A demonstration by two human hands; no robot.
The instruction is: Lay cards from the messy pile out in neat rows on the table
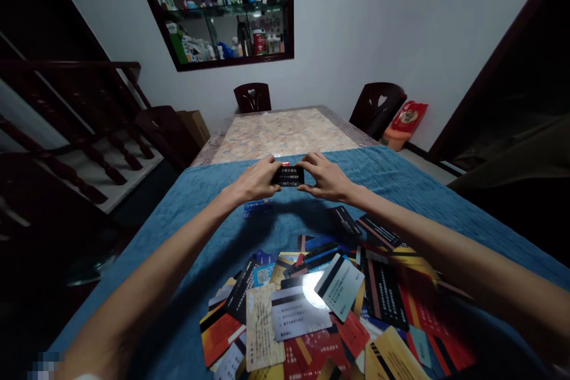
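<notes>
My left hand and my right hand are stretched out over a blue quilted cloth. Together they pinch a black card by its two short ends, its face with pale print turned towards me. A blue card lies flat on the cloth just below my left hand. Nearer to me sprawls a heap of several plastic cards in red, orange, black, grey and blue, some showing magnetic stripes.
The cloth covers the near part of a long table whose marbled top shows beyond. Dark chairs stand at the far end and left side. A wall cabinet with bottles hangs above. A stair railing runs on the left.
</notes>
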